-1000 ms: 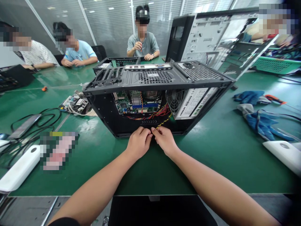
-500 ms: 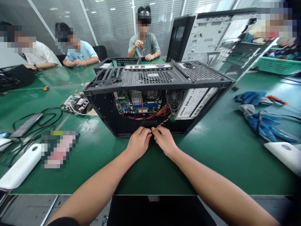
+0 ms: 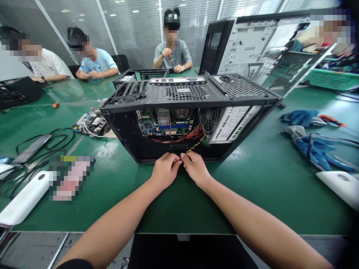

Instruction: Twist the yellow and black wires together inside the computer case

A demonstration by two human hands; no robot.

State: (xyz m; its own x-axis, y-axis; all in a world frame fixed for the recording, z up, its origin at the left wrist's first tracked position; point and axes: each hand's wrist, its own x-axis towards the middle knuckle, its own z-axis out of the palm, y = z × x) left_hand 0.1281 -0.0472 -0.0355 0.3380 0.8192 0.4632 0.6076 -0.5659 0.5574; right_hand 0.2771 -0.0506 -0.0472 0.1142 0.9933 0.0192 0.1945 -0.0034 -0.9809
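A black computer case (image 3: 123, 138) stands before me with its open side facing me. Inside it I see a motherboard (image 3: 165, 125) and, at upper right, a power supply (image 3: 235, 121) with a fan and a bundle of coloured wires (image 3: 193, 135). A twisted yellow-and-black cable (image 3: 196, 145) runs down from the power supply to my hands. My right hand (image 3: 198, 170) pinches it at the case's lower front edge. Fingertips of my left hand (image 3: 165, 172) are closed beside it on the cable's end, which the fingers mostly hide.
A second, upright case (image 3: 241, 48) and a green basket (image 3: 331, 79) stand behind at right. Blue gloves (image 3: 311, 145) and an orange-handled tool (image 3: 332, 120) lie right. Black cables (image 3: 61, 140) and loose circuit boards (image 3: 94, 121) lie left. Several people sit across the table (image 3: 182, 209).
Almost nothing differs. Both hands stay pinched at the cable's end in front of the case, with only slight finger movement and a small shift of the view.
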